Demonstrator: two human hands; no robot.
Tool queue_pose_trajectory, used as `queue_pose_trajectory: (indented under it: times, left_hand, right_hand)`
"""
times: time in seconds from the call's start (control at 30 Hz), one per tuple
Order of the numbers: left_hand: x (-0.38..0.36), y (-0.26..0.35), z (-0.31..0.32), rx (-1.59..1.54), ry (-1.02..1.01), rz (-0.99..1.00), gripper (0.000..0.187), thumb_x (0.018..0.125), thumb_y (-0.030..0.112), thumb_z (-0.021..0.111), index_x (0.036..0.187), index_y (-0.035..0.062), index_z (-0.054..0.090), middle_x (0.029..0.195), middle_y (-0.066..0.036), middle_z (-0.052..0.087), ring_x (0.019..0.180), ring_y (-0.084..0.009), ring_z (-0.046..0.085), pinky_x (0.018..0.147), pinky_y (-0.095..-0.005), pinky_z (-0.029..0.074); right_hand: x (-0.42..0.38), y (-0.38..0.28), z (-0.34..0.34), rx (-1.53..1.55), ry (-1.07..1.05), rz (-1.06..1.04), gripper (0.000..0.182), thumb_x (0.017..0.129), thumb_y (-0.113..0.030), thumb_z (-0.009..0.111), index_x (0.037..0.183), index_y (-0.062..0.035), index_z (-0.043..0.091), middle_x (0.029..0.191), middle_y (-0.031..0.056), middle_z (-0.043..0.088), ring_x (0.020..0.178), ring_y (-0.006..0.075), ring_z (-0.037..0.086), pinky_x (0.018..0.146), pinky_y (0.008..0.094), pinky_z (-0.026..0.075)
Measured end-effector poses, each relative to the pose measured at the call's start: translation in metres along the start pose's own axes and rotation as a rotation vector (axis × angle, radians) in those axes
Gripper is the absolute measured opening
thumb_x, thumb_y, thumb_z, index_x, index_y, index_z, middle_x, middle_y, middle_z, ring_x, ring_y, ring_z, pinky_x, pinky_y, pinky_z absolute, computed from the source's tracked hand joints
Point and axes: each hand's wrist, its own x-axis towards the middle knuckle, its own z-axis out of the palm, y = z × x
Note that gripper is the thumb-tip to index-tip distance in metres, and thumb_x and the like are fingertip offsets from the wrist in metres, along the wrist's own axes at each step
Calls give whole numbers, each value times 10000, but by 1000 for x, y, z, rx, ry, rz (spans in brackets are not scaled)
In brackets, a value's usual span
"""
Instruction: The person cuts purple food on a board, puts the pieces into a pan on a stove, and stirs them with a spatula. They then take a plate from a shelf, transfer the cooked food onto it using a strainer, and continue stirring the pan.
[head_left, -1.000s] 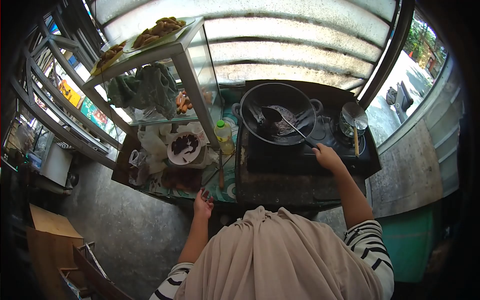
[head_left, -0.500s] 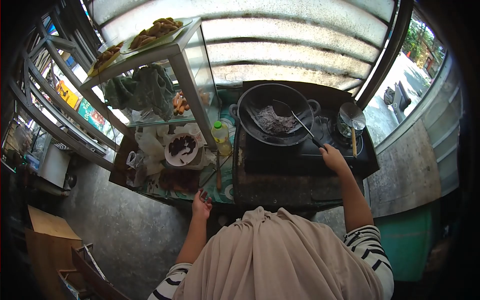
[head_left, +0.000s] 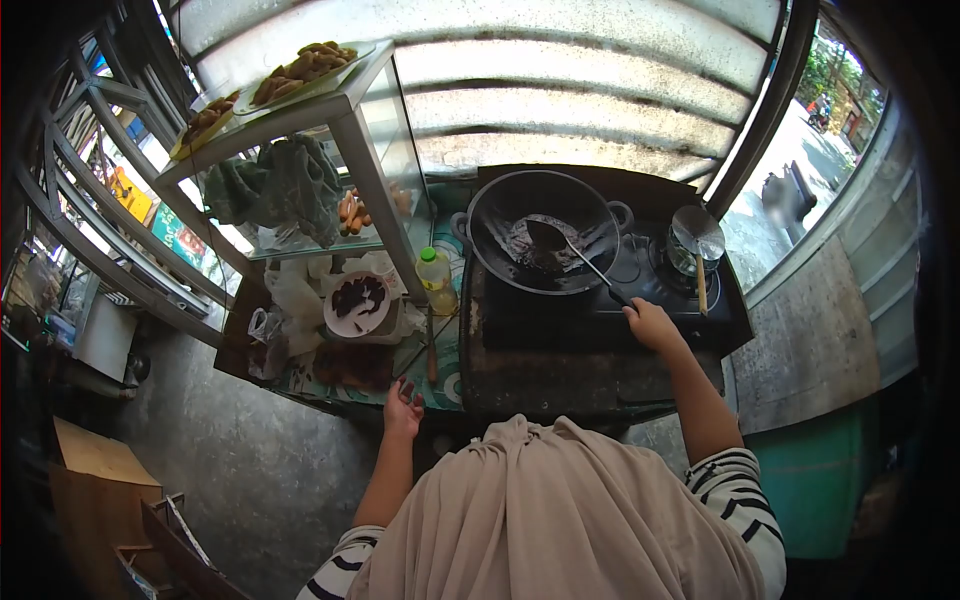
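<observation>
A dark wok [head_left: 500, 262] sits on the black stove [head_left: 560, 325], with a greyish, bubbling-looking mass inside. My right hand [head_left: 652, 324] is closed round the black handle of a long metal spatula [head_left: 590, 266], whose dark head rests over the mass near the wok's middle. My left hand [head_left: 404, 408] hangs at the counter's front edge, palm up with fingers loosely apart and nothing in it. Just beyond it lie a dark brown board [head_left: 355, 366] and a wooden-handled tool [head_left: 432, 360]. A white bowl [head_left: 345, 322] holds dark pieces.
A small pot [head_left: 697, 240] with a wooden-handled utensil stands right of the wok. Left of the wok are a green-capped bottle [head_left: 437, 280] and a glass display case [head_left: 405, 150] with plates of food on top. Plastic bags [head_left: 293, 300] lie beside the bowl.
The spatula head has moved slightly left and down over the mass, its back now showing. My right hand has shifted a little left and down; my left hand is nearly unchanged.
</observation>
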Motion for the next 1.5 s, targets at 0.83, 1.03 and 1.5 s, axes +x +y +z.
queue_pose_trajectory:
  times: [0.83,1.03,1.5]
  left_hand:
    - [1,0,2,-40,30,-4,228,901,335,512,1097,224,548,933,54,579,694,-133,547,490,-219,352]
    - [2,-1,-7,-58,9,14,229,895,336,519,1092,223,548,941,57,578,701,-136,550,489,-218,353]
    - [6,-1,4,-47,6,0,239,898,326,515,1110,219,541,951,52,561,704,-133,540,493,-223,349]
  right_hand:
    - [31,-4,8,1959,-825,612,184,959,-222,414,888,-53,395,700,2,409,443,35,300,337,161,247]
    - [16,-15,-14,1591,-470,482,103,965,-241,403,1018,-153,410,699,-8,407,444,30,300,353,162,227]
    - [16,-18,0,1695,-496,476,188,939,-170,435,1116,-196,379,700,-13,398,474,45,303,385,178,247]
